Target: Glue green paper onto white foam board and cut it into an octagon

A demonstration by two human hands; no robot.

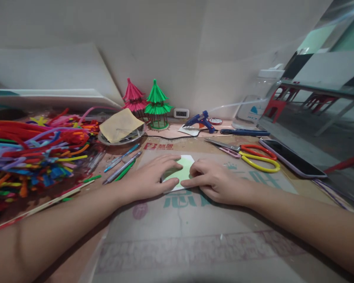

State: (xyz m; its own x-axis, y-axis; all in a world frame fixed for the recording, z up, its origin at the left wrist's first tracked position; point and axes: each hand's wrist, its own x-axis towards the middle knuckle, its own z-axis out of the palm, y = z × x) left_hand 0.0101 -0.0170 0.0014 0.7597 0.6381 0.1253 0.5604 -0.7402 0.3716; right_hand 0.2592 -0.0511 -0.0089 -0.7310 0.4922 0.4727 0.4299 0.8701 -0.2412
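A small light-green piece of paper (181,173) with white edges lies on the cardboard sheet between my hands. My left hand (153,177) rests over its left side, thumb and fingers spread apart with their tips on the paper. At the right edge is my right hand (220,181), fingers curled in against the paper and one digit stretched out across its lower part. The undersides of the right fingers are hidden. Scissors (242,151) with red and yellow handles lie just beyond my right hand.
Pipe cleaners (41,153) pile up at left, beside a dish (120,139) with yellowish paper on it. Pens (122,167) lie left of my left hand. Behind stand pink (134,96) and green (158,104) small pavilions, a glue gun (202,121) and a bottle (255,100). A phone (293,157) lies right.
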